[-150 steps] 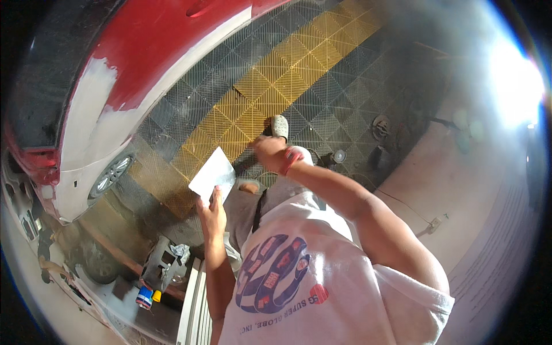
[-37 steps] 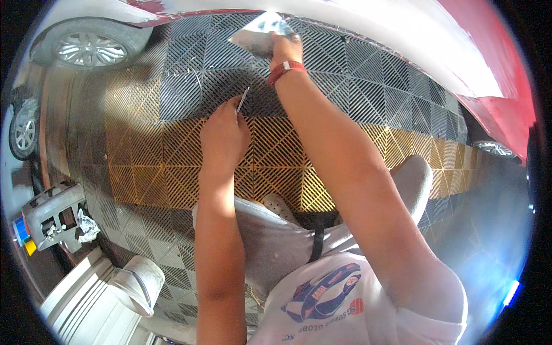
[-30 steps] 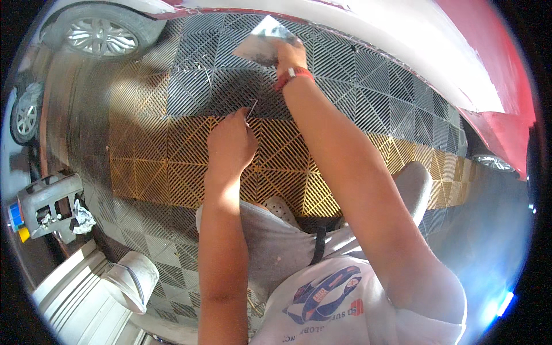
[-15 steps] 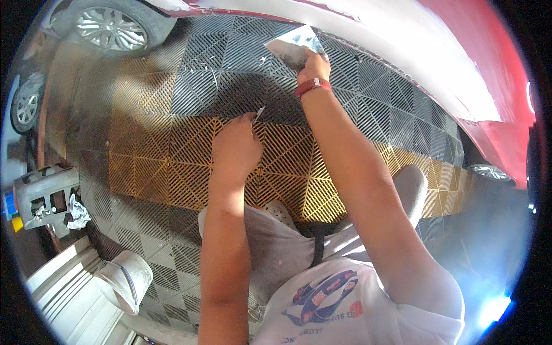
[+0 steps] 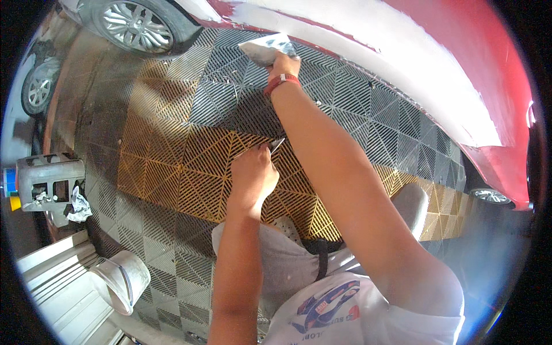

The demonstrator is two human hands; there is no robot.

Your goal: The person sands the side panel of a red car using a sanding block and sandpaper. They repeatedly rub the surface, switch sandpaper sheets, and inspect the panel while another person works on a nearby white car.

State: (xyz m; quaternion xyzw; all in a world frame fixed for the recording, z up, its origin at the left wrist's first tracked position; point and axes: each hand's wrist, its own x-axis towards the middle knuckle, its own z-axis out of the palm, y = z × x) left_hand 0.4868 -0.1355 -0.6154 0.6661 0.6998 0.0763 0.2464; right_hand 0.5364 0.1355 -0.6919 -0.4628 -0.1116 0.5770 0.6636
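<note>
Two arms outstretched, right hand (image 5: 283,62) gripping sheet (image 5: 268,48), left hand (image 5: 253,175) fisted

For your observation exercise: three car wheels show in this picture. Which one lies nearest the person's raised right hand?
The large silver alloy wheel at the top left, just left of the right hand. The other two wheels sit at the far left and far right edges.

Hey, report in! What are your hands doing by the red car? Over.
Right hand grips a filler-smeared board near the car's white-patched panel. Left hand grips a thin spreader blade. Nothing between them.
</note>
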